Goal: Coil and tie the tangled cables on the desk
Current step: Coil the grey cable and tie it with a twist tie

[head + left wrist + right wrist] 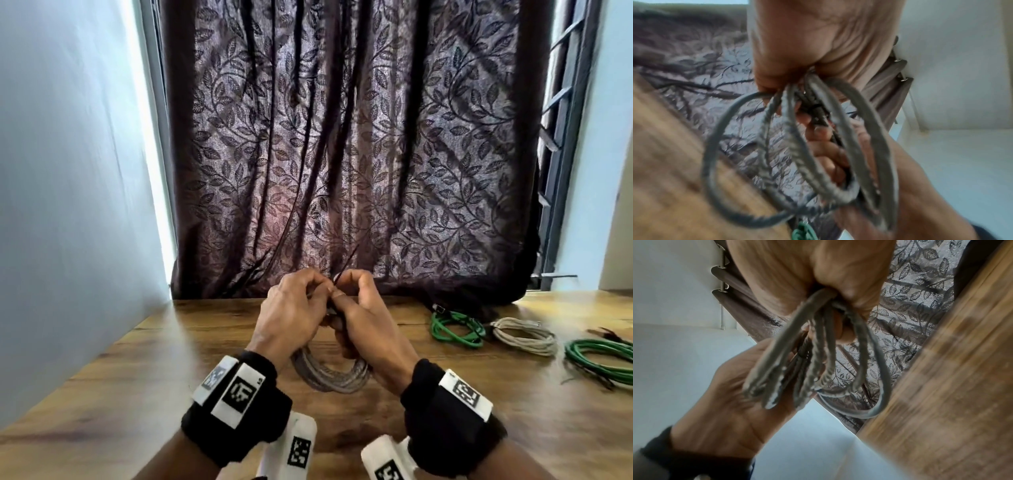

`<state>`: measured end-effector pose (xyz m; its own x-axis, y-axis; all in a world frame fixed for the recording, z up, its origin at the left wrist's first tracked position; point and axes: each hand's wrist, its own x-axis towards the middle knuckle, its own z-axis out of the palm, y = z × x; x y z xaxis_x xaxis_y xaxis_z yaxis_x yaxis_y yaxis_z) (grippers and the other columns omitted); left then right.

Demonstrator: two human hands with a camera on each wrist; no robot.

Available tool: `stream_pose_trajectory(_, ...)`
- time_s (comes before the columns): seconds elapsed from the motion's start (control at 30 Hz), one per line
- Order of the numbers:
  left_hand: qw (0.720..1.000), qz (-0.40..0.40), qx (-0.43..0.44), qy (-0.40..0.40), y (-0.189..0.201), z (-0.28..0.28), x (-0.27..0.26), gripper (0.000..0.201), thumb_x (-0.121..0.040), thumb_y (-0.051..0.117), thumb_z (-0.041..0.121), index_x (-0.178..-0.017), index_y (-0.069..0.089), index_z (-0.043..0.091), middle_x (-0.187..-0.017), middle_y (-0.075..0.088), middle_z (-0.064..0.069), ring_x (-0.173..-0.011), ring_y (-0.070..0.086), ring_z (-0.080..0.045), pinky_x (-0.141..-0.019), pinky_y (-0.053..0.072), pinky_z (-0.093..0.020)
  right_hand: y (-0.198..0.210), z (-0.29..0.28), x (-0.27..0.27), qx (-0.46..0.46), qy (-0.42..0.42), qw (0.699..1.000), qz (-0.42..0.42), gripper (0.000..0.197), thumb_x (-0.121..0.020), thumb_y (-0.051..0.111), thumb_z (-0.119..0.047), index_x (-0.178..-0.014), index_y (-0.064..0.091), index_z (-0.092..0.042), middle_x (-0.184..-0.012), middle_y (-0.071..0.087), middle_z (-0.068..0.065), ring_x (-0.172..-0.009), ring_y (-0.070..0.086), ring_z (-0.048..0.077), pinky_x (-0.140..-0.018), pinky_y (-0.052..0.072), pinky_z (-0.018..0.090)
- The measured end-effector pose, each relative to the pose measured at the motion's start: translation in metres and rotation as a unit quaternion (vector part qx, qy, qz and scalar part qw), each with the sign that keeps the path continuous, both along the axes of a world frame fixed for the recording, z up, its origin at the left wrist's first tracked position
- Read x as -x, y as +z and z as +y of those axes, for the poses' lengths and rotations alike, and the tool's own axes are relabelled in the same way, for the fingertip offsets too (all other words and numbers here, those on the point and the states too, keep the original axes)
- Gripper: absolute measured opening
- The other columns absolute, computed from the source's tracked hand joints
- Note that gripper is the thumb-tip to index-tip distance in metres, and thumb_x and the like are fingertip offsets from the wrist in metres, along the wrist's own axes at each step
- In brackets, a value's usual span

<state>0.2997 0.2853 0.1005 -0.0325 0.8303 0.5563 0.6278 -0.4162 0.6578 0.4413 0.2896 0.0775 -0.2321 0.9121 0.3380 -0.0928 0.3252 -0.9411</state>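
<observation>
Gripping grey cable coil (330,375), both hands, unlabelled.

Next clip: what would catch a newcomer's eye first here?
Front and centre, the left hand and right hand hold a grey cable coil above the wooden desk, pinching a thin dark tie at its top. Behind hangs a leaf-patterned curtain; at the right lie two green coils and a white one.

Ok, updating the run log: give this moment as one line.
left hand: grips grey cable coil | right hand: grips coil, dark tie at fingertips | desk: three coils
</observation>
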Motion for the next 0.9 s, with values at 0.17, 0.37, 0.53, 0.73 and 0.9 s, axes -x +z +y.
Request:
stream_pose_trajectory(0.17,0.996,-0.071,0.029,-0.038,-0.012,-0.002,-0.004,0.019,-0.101,0.062,0.030,-0.090,0.075,0.022,-0.063,0.069,0.006,-0.052,0.057,-0.003,-0.058,0.044,-0.023,0.000,0.000,-0.001,-0.045,-0.034,0.998,-0.021,0.014,-0.112,0.042,-0.034,-0.107,0.047,-0.023,-0.069,0.049,0.004,-0.051,0.042,0.013,-0.040,0.031,0.025)
stream_pose_trajectory(0.37,0.993,-0.091,0.075,-0.018,-0.022,0.002,-0.009,0.021,-0.097,0.065,0.040,-0.091,0.078,0.024,-0.071,0.072,-0.009,-0.056,0.058,-0.025,-0.048,0.036,-0.020,-0.008,0.008,-0.004,-0.069,-0.106,0.991,-0.053,0.014,-0.111,0.042,-0.029,-0.102,0.047,-0.019,-0.080,0.054,0.003,-0.063,0.049,0.014,-0.053,0.044,0.034)
stream_pose_trajectory(0.53,0.962,-0.213,0.151,-0.075,-0.020,-0.003,-0.017,0.024,-0.100,0.065,0.038,-0.085,0.072,0.020,-0.047,0.050,0.009,-0.036,0.035,-0.010,-0.041,0.030,-0.021,-0.002,0.007,-0.011,-0.123,-0.098,0.987,-0.033,0.011,-0.110,0.047,-0.024,-0.103,0.053,-0.017,-0.091,0.062,0.008,-0.078,0.062,0.014,-0.068,0.061,0.042)
stream_pose_trajectory(0.73,0.939,-0.277,0.158,-0.129,-0.012,-0.007,-0.016,0.025,-0.101,0.064,0.041,-0.087,0.069,0.022,-0.053,0.047,0.010,-0.040,0.028,-0.008,-0.035,0.024,-0.017,-0.003,0.009,-0.009,-0.127,-0.072,0.989,-0.005,0.011,-0.106,0.056,-0.024,-0.099,0.062,-0.018,-0.094,0.068,0.018,-0.087,0.063,0.019,-0.085,0.056,0.054)
stream_pose_trajectory(0.9,0.931,-0.284,0.166,-0.159,-0.013,-0.004,-0.015,0.023,-0.101,0.065,0.035,-0.082,0.066,0.022,-0.063,0.039,0.002,-0.040,0.024,-0.006,-0.037,0.018,-0.017,0.000,0.011,-0.010,-0.087,-0.057,0.993,0.058,0.012,-0.106,0.059,-0.015,-0.095,0.064,-0.012,-0.092,0.073,0.011,-0.090,0.069,0.021,-0.090,0.057,0.047)
